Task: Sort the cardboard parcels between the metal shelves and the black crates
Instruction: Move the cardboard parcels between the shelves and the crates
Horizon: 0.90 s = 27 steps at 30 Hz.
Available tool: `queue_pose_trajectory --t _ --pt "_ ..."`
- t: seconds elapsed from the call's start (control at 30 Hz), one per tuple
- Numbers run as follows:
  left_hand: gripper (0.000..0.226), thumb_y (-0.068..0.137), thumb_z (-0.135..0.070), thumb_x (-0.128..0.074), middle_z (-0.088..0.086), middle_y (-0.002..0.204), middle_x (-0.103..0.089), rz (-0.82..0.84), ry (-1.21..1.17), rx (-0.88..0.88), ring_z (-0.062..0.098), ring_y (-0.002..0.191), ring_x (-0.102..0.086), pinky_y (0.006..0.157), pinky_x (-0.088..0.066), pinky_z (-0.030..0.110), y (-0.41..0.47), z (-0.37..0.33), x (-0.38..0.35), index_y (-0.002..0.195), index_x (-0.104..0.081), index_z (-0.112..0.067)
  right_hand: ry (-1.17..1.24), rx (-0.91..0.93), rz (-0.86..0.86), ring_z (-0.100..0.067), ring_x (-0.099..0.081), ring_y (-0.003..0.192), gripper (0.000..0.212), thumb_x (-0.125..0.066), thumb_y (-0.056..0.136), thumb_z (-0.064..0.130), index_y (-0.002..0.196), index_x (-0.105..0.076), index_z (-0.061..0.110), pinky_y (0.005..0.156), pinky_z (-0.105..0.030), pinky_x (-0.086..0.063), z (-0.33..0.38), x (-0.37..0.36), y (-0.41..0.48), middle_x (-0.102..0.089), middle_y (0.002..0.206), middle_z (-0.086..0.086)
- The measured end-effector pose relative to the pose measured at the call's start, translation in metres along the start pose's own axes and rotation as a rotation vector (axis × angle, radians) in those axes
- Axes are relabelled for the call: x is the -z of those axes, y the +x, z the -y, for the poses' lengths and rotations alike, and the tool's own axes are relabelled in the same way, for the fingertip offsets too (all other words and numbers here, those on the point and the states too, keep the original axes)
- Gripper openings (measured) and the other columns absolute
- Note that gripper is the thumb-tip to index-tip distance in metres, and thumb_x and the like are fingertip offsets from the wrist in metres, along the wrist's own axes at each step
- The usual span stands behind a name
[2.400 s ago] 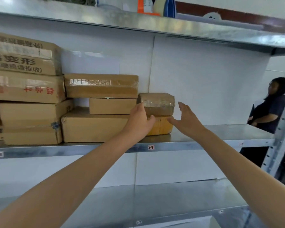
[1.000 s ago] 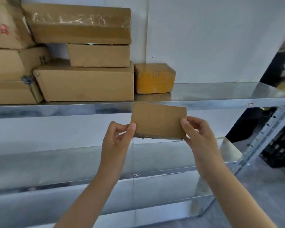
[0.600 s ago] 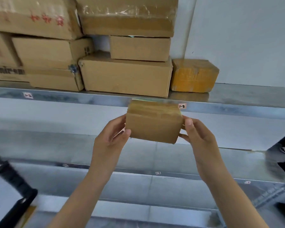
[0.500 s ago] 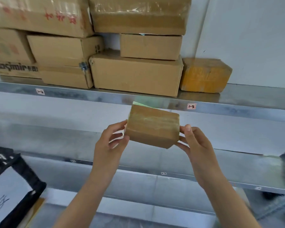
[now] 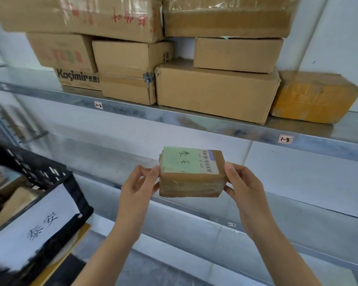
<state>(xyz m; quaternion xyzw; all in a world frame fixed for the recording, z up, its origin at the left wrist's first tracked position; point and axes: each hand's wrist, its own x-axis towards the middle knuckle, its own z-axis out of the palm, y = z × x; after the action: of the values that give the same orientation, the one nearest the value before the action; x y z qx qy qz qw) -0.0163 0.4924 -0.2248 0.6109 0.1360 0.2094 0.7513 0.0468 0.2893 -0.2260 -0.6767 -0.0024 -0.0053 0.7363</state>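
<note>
A person holds a small cardboard parcel (image 5: 191,178) in mid-air in front of a bank of metal shelves (image 5: 194,120), below the upper shelf edge and to the right of a black crate (image 5: 39,172). The left hand (image 5: 137,188) pinches the parcel's left end between thumb and fingers. The right hand (image 5: 243,188) grips the right end the same way, thumb on the upper corner.

The parcel is a squat brown box wrapped in glossy clear tape, its top tilted toward the camera. A pale green label (image 5: 180,161) with two handwritten characters in dark ink covers most of the top, and a white barcode sticker (image 5: 207,162) lies just beside it on the right.

On the shelf above, larger cardboard cartons (image 5: 215,93) are stacked several high, one printed "Kasimir" (image 5: 79,78), with a parcel bound in yellow tape (image 5: 314,98) at the right end of the row. Small tags reading "1-2" (image 5: 98,105) and "1-3" (image 5: 285,139) are stuck to the shelf edge. A white paper sign (image 5: 35,226) with handwritten characters hangs on the crate's front.
</note>
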Motion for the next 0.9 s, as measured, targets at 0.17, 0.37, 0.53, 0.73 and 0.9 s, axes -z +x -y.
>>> queue_pose_trajectory --t 0.17,0.37,0.53,0.73,0.9 --pt "0.036 0.097 -0.038 -0.055 0.000 0.096 -0.075 -0.058 -0.030 0.068 0.012 0.092 -0.072 0.092 -0.052 0.038 -0.002 0.014 0.017 0.092 -0.058 -0.002 -0.007 0.007 0.051 -0.010 -0.070 0.094 0.013 -0.069 0.089 0.029 0.101 -0.069 0.023 0.097 -0.043 -0.053 -0.015 -0.013 -0.001 -0.075 0.092 0.008" --pt "0.040 0.088 -0.041 -0.066 0.002 0.110 -0.074 -0.102 -0.010 0.148 0.013 0.108 -0.068 0.097 -0.052 0.039 0.000 0.004 0.038 0.113 -0.067 -0.010 -0.053 0.088 0.162 -0.010 -0.068 0.096 0.009 -0.069 0.090 0.028 0.099 -0.066 0.029 0.088 -0.035 -0.055 -0.020 -0.035 0.002 -0.073 0.092 0.009" --pt "0.037 0.086 -0.029 -0.071 0.011 0.117 -0.070 -0.121 -0.019 0.210 0.017 0.102 -0.068 0.097 -0.053 0.037 0.011 -0.011 0.053 0.116 -0.064 -0.009 -0.059 0.111 0.221 -0.004 -0.067 0.091 0.009 -0.070 0.090 0.026 0.096 -0.064 0.030 0.081 -0.027 -0.049 -0.018 -0.056 0.008 -0.071 0.087 0.013" --pt "0.052 0.083 -0.026 -0.074 0.012 0.102 -0.076 -0.035 -0.114 0.239 0.024 0.090 -0.073 0.080 -0.059 0.030 0.028 -0.016 0.062 0.126 -0.054 -0.005 -0.099 0.151 0.259 0.002 -0.064 0.092 0.012 -0.068 0.092 0.030 0.100 -0.064 0.039 0.078 -0.018 -0.046 -0.007 -0.068 0.015 -0.070 0.092 0.020" --pt "0.045 0.087 -0.019 -0.073 0.011 0.101 -0.076 -0.075 -0.205 0.212 0.021 0.086 -0.074 0.074 -0.060 0.028 0.034 -0.004 0.078 0.128 -0.055 -0.026 -0.045 -0.155 0.293 -0.004 -0.069 0.099 0.042 -0.073 0.083 0.045 0.118 -0.064 0.025 0.091 -0.030 -0.054 -0.013 -0.094 0.014 -0.076 0.100 0.008"
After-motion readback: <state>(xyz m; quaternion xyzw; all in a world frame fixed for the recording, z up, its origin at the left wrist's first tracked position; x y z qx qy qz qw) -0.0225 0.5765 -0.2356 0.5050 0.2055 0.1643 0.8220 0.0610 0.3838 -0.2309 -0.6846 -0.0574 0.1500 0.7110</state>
